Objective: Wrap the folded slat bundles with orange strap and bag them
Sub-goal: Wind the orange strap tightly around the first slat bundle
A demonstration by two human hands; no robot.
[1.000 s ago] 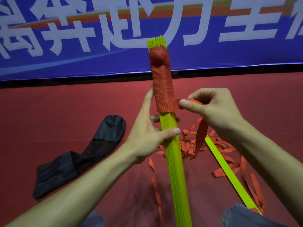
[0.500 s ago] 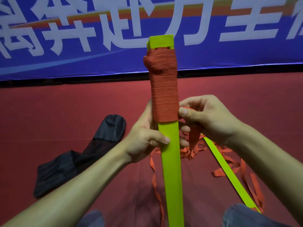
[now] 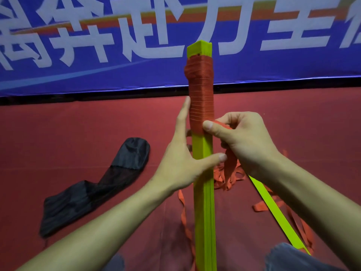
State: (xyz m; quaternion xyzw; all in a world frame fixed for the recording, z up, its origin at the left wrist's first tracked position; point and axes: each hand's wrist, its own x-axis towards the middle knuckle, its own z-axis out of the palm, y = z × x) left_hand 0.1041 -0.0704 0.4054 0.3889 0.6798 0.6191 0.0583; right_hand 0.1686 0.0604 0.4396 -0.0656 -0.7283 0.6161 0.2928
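A long bundle of yellow-green slats (image 3: 204,202) stands upright in front of me. Its upper part is wound with orange strap (image 3: 201,94), only the top tip left bare. My left hand (image 3: 183,161) holds the bundle just below the wrapping, thumb across the front and fingers straight up its left side. My right hand (image 3: 244,141) pinches the free run of strap at the wrap's lower edge; the strap's tail hangs down from it to a loose heap (image 3: 230,177) on the red floor.
A black bag (image 3: 93,186) lies crumpled on the red floor (image 3: 78,133) to the left. A single yellow-green slat (image 3: 277,214) lies diagonally at the right over loose strap. A blue banner with white characters (image 3: 97,45) hangs behind. My knees show at the bottom edge.
The bundle has been turned about its axis while the strap wrap crept slightly lower. My left hand re-gripped it, fingers now straight along the side. My right hand stayed at the wrap's lower edge.
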